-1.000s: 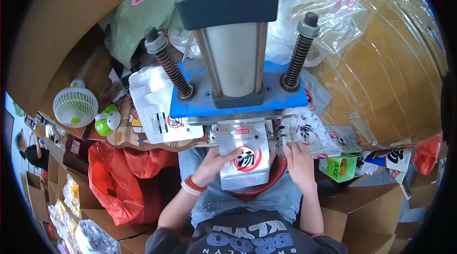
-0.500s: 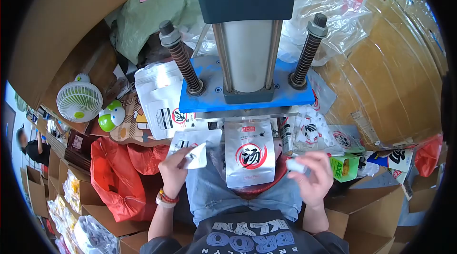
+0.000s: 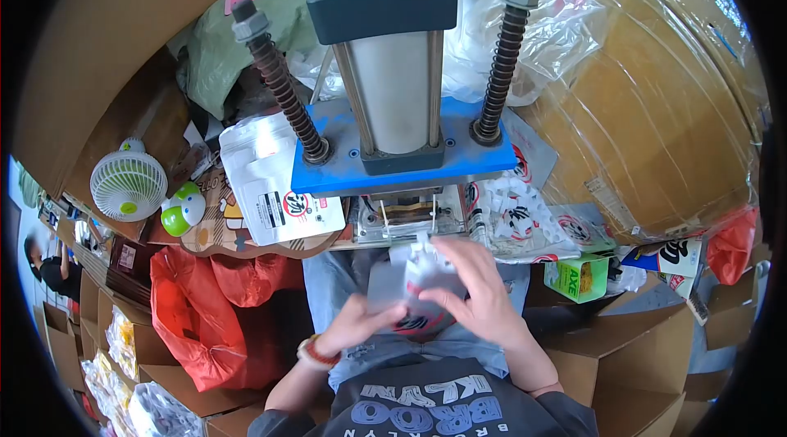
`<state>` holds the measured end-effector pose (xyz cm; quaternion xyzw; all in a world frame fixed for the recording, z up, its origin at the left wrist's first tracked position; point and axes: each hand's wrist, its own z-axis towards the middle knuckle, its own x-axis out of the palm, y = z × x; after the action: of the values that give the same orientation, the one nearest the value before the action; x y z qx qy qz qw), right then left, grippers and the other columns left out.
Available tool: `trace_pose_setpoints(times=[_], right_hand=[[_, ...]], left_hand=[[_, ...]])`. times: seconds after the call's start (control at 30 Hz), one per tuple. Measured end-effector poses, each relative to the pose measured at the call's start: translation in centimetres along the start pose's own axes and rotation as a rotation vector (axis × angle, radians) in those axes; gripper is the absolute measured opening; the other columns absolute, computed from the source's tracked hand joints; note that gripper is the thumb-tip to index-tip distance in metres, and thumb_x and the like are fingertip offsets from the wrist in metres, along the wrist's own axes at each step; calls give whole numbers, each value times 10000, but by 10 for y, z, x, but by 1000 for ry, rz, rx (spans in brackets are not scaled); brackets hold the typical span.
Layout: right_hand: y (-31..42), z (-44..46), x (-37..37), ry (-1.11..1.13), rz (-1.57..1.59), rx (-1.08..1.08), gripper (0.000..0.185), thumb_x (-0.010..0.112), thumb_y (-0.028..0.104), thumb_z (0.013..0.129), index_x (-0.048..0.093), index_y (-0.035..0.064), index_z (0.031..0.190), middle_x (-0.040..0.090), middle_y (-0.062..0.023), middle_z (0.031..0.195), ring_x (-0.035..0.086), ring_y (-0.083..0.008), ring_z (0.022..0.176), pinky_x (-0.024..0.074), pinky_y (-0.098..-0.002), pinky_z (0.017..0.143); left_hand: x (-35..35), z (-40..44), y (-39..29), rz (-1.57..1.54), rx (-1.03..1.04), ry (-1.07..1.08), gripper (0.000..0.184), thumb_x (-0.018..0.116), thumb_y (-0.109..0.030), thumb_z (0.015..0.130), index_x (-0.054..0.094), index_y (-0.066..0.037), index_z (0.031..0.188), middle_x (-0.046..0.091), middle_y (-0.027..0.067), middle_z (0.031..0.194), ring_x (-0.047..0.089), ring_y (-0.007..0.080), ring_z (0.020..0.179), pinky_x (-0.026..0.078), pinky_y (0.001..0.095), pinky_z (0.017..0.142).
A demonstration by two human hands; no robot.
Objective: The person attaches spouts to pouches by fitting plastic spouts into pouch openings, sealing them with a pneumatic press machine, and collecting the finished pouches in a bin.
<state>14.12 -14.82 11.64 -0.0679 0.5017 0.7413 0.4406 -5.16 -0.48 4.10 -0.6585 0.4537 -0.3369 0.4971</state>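
Observation:
Above my lap, my left hand pinches the lower left edge of a silver pouch, smeared by motion. My right hand is at the pouch's upper right, thumb and fingers closed around a small white plastic piece, its exact shape blurred. A red ring print shows low down between the hands, partly covered. Just beyond them stands a press with a blue plate and a metal jig beneath it.
Printed pouches lie left of the press; small white plastic pieces lie to its right. A red bag hangs at left near a small fan. Cardboard boxes flank my lap. A person is at far left.
Both hands have moved inward and met in front of the press. The printed pouch no longer hangs from the press, and its jig is now exposed. The view has shifted slightly.

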Motion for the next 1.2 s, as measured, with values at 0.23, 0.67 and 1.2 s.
trace_pose_setpoints(times=[0.23, 0.67, 1.2], right_hand=[[-23, -12, -45, -305, -91, 67, 390, 732, 153, 857, 606, 9, 1196, 621, -165, 1202, 574, -335, 1121, 433, -443, 972], [-93, -54, -22, -7, -195, 381, 249, 661, 124, 913, 613, 2, 1124, 641, -164, 1072, 627, -336, 1009, 471, -407, 920], [22, -4, 8, 47, -173, -333, 363, 778, 78, 751, 710, 10, 1101, 623, -84, 975, 631, -242, 813, 511, -362, 702]], left_hand=[[1, 61, -17, -633, -176, -151, 350, 685, -137, 937, 605, 62, 1213, 699, 130, 1112, 709, 204, 946, 590, 347, 821], [-117, 45, 13, 1475, 108, -802, 1099, 821, -524, 698, 293, 3, 1506, 235, 223, 1599, 252, 382, 1470, 262, 529, 1156], [-18, -37, -51, 1119, 689, -532, 372, 661, 37, 682, 747, -67, 1028, 750, 71, 1025, 724, 254, 987, 593, 335, 800]])
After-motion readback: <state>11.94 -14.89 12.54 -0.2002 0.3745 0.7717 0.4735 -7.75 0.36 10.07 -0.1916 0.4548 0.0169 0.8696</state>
